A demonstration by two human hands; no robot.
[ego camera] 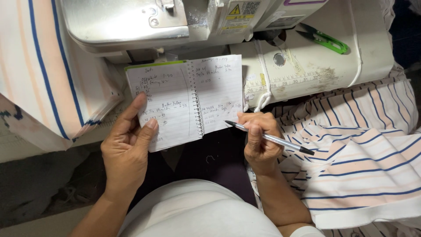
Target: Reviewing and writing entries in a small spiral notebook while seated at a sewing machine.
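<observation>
A small spiral-bound notebook (184, 98) lies open in front of me, its lined pages covered with handwriting. My left hand (127, 149) grips its left page, thumb on top and fingers under the lower corner. My right hand (259, 139) is closed on a silver pen with a black tip and cap (280, 141). The pen's tip rests at the bottom right edge of the right page. Both hands sit above my lap, just in front of a sewing machine (184, 22).
The white sewing machine bed (315, 66) carries a ruler strip and a pair of green thread snips (326, 39). Striped white, peach and blue fabric lies at the right (364, 166) and at the left (48, 74). A grey floor shows at the lower left.
</observation>
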